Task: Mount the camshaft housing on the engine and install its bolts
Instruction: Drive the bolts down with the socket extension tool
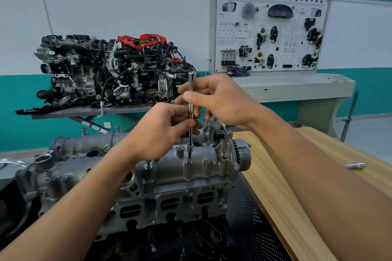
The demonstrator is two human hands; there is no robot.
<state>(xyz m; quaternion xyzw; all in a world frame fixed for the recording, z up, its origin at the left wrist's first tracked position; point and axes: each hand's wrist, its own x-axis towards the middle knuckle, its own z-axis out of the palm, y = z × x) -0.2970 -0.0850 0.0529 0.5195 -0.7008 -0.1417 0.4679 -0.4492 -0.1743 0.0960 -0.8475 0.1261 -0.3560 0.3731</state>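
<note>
The grey cast camshaft housing (169, 167) sits on top of the engine (161, 203) in front of me. A long steel extension bar with a socket (191, 112) stands upright, its lower end on a bolt (189, 160) near the housing's right end. My right hand (220, 99) pinches the upper part of the bar between thumb and fingers. My left hand (167, 127) grips the bar lower down. Another bolt (147, 165) stands raised to the left of the tool.
A wooden bench (275, 176) lies to the right with a loose socket (356, 166) on it. A second, complete engine (110, 72) rests on a stand behind. A training board (271, 29) stands on a cabinet at the back right. A black perforated panel (250, 229) is below right.
</note>
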